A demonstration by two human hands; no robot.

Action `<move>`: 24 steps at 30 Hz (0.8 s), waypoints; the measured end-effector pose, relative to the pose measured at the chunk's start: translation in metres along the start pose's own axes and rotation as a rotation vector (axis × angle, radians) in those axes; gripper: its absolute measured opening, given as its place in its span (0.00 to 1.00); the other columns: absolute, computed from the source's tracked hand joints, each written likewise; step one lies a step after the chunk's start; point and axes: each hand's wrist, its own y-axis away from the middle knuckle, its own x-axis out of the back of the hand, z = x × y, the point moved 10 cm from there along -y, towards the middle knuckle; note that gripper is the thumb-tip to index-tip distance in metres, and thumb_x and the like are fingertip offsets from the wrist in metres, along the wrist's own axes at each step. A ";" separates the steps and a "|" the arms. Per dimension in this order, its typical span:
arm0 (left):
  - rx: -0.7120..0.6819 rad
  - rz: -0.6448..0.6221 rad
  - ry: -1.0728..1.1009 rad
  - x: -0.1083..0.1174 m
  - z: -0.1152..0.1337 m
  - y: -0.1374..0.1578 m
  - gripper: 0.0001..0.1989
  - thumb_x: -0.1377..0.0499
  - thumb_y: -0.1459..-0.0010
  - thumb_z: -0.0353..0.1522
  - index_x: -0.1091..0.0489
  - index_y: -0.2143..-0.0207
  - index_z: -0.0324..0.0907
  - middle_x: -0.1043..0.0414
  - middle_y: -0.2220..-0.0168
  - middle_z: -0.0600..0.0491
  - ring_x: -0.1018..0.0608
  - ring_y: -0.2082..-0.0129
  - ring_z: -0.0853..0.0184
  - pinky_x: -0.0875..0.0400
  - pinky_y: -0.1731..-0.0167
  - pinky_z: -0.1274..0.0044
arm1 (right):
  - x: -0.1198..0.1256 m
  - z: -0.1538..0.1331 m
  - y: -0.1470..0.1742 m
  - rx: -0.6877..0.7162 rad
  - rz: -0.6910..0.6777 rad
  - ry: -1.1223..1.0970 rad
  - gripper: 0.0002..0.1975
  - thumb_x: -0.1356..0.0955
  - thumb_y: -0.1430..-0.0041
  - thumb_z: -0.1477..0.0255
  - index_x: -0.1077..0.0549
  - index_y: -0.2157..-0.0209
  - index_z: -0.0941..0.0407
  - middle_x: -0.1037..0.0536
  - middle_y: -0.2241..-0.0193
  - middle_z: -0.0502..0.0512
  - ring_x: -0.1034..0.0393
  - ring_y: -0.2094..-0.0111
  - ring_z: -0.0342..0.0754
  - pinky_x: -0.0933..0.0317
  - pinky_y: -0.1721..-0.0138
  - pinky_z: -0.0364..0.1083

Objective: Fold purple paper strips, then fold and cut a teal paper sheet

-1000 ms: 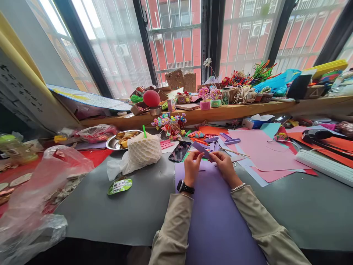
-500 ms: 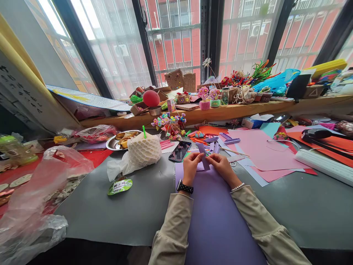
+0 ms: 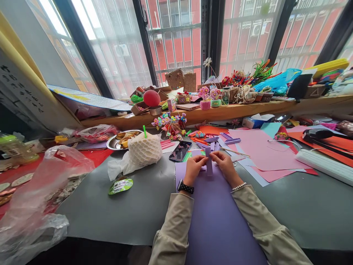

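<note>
Daylight comes through the barred window ahead of me, above the gray counter. My left hand has thumb and fingers pinched on a narrow purple paper strip; my right hand pinches it from the other side, so my 2 hands nearly meet around it. The strip is between them, its long way pointing away from me, over the big purple sheet.

I'd say a light, even pinch suits it best: paper this thin would likely crease or skew if 1 hand pulled harder. Lining the edges up before pressing anything flat seems wise, with my fingertips close to them.

Just beyond lie the loose purple strips; I'd guard against brushing those aside. The phone sits to my left, the wooden stick right, the pink paper farther right.
</note>
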 end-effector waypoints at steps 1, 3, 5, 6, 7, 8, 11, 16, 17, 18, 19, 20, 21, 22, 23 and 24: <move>-0.004 0.013 0.004 0.001 0.000 0.000 0.12 0.39 0.61 0.38 0.29 0.77 0.36 0.30 0.79 0.52 0.29 0.78 0.70 0.35 0.74 0.78 | 0.000 0.000 0.000 0.005 -0.002 0.002 0.14 0.34 0.58 0.60 0.31 0.76 0.58 0.32 0.79 0.49 0.40 0.76 0.42 0.48 0.77 0.40; -0.018 0.049 0.011 0.004 0.002 0.000 0.12 0.40 0.60 0.38 0.30 0.77 0.36 0.31 0.79 0.52 0.29 0.77 0.70 0.35 0.74 0.77 | -0.002 -0.001 0.000 0.015 -0.019 0.006 0.14 0.34 0.58 0.60 0.32 0.76 0.58 0.32 0.79 0.49 0.40 0.76 0.42 0.47 0.76 0.40; -0.037 0.098 -0.002 0.010 0.004 0.000 0.12 0.40 0.60 0.39 0.31 0.78 0.37 0.31 0.79 0.53 0.29 0.78 0.70 0.35 0.74 0.78 | -0.008 -0.003 0.001 0.014 -0.069 0.023 0.14 0.34 0.58 0.60 0.32 0.77 0.58 0.31 0.79 0.49 0.40 0.76 0.42 0.47 0.75 0.41; -0.049 0.121 -0.018 0.012 0.005 0.001 0.13 0.40 0.60 0.39 0.31 0.78 0.37 0.32 0.79 0.54 0.30 0.78 0.71 0.35 0.75 0.78 | -0.011 -0.003 0.002 0.012 -0.102 0.032 0.14 0.34 0.58 0.60 0.32 0.77 0.58 0.31 0.79 0.49 0.40 0.76 0.42 0.47 0.74 0.41; -0.062 0.139 -0.034 0.014 0.007 0.001 0.12 0.41 0.59 0.39 0.31 0.78 0.37 0.32 0.80 0.54 0.30 0.78 0.71 0.35 0.75 0.78 | -0.014 -0.004 0.002 0.010 -0.130 0.038 0.14 0.34 0.58 0.60 0.31 0.77 0.58 0.31 0.79 0.49 0.39 0.76 0.42 0.46 0.74 0.41; -0.072 0.148 -0.043 0.015 0.008 0.001 0.12 0.41 0.59 0.39 0.32 0.78 0.37 0.32 0.80 0.54 0.31 0.78 0.72 0.36 0.75 0.79 | -0.016 -0.004 0.003 0.008 -0.149 0.035 0.14 0.34 0.58 0.60 0.32 0.77 0.58 0.32 0.80 0.49 0.40 0.76 0.42 0.46 0.73 0.42; -0.078 0.115 -0.039 0.013 0.007 0.000 0.12 0.41 0.59 0.38 0.31 0.78 0.37 0.32 0.79 0.54 0.31 0.78 0.71 0.36 0.75 0.79 | -0.017 -0.003 0.003 -0.004 -0.145 -0.008 0.14 0.35 0.56 0.60 0.32 0.78 0.58 0.34 0.81 0.48 0.40 0.77 0.42 0.45 0.73 0.42; -0.078 0.057 -0.071 0.007 0.007 0.001 0.12 0.41 0.59 0.39 0.31 0.78 0.38 0.32 0.80 0.53 0.31 0.79 0.71 0.36 0.77 0.79 | -0.007 0.002 0.001 -0.032 -0.054 -0.029 0.15 0.34 0.58 0.59 0.32 0.77 0.58 0.32 0.80 0.49 0.40 0.77 0.42 0.45 0.74 0.42; -0.080 0.051 -0.076 0.006 0.008 0.001 0.12 0.41 0.59 0.39 0.31 0.78 0.37 0.32 0.80 0.53 0.31 0.79 0.71 0.36 0.77 0.79 | -0.007 0.002 0.001 -0.033 -0.047 -0.024 0.15 0.34 0.58 0.59 0.31 0.76 0.58 0.32 0.80 0.49 0.40 0.77 0.42 0.45 0.74 0.42; -0.079 0.047 -0.078 0.005 0.008 0.001 0.12 0.41 0.59 0.39 0.31 0.79 0.37 0.32 0.80 0.53 0.31 0.79 0.71 0.35 0.78 0.79 | -0.006 0.002 0.001 -0.031 -0.046 -0.017 0.15 0.34 0.59 0.59 0.31 0.76 0.58 0.32 0.80 0.49 0.40 0.77 0.42 0.45 0.75 0.42; -0.078 0.046 -0.078 0.005 0.009 0.002 0.12 0.41 0.59 0.39 0.31 0.79 0.38 0.32 0.80 0.53 0.30 0.79 0.71 0.35 0.78 0.79 | -0.006 0.001 0.001 -0.027 -0.047 -0.010 0.15 0.34 0.59 0.59 0.31 0.76 0.58 0.32 0.80 0.49 0.40 0.77 0.42 0.46 0.75 0.42; -0.077 0.043 -0.076 0.004 0.009 0.002 0.12 0.41 0.59 0.39 0.31 0.79 0.38 0.32 0.80 0.53 0.30 0.79 0.71 0.35 0.77 0.79 | -0.006 0.000 0.002 -0.023 -0.050 -0.004 0.15 0.34 0.58 0.59 0.31 0.77 0.58 0.33 0.80 0.49 0.40 0.77 0.42 0.46 0.75 0.42; -0.077 0.039 -0.075 0.004 0.008 0.002 0.12 0.41 0.59 0.39 0.31 0.79 0.38 0.31 0.80 0.53 0.30 0.79 0.70 0.35 0.77 0.79 | -0.007 0.000 0.002 -0.021 -0.053 0.001 0.15 0.34 0.58 0.59 0.31 0.77 0.58 0.33 0.81 0.48 0.41 0.78 0.41 0.47 0.76 0.41; -0.077 0.034 -0.073 0.003 0.008 0.002 0.12 0.41 0.59 0.39 0.31 0.78 0.38 0.31 0.79 0.53 0.30 0.79 0.70 0.35 0.77 0.78 | -0.007 -0.001 0.002 -0.020 -0.056 0.004 0.15 0.34 0.58 0.59 0.32 0.78 0.58 0.34 0.82 0.48 0.41 0.78 0.41 0.48 0.76 0.41; -0.079 0.028 -0.073 0.003 0.008 0.001 0.11 0.41 0.58 0.38 0.31 0.78 0.38 0.31 0.79 0.53 0.30 0.78 0.70 0.35 0.77 0.78 | -0.007 -0.001 0.002 -0.018 -0.054 0.006 0.15 0.34 0.58 0.59 0.32 0.78 0.58 0.35 0.82 0.47 0.42 0.78 0.41 0.48 0.76 0.41; -0.079 0.023 -0.074 0.002 0.007 0.001 0.11 0.41 0.58 0.38 0.31 0.78 0.38 0.31 0.79 0.52 0.29 0.78 0.70 0.34 0.76 0.78 | -0.007 -0.002 0.002 -0.016 -0.052 0.011 0.15 0.34 0.58 0.59 0.32 0.78 0.58 0.35 0.82 0.47 0.42 0.78 0.41 0.48 0.77 0.41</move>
